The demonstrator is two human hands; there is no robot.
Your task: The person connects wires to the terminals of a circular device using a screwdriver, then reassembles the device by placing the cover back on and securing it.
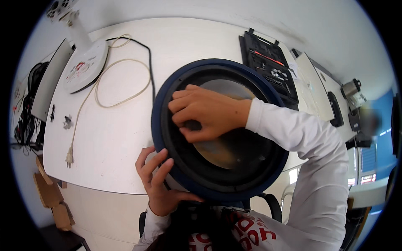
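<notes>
A large round vessel [158, 121] with a blue outer rim, a black inner ring and a see-through disc [217, 157] in its middle lies right in front of me. The disc looks grey and yellowish-brown, and part of it is blurred. My right hand [203, 111] reaches over it from the right, fingers curled and thumb bent in toward them at the left side of the ring. Something dark shows between thumb and fingers, too unclear to name. My left hand [161, 178] rests against the near left of the blue rim, fingers spread and thumb along the near edge.
A white table [121, 146] bears a fan base [86, 69], a looped pale cord with a plug [69, 155] and small metal parts [67, 121]. An open black tool case [268, 62] lies at the far right. Cardboard pieces [46, 188] stand at the lower left.
</notes>
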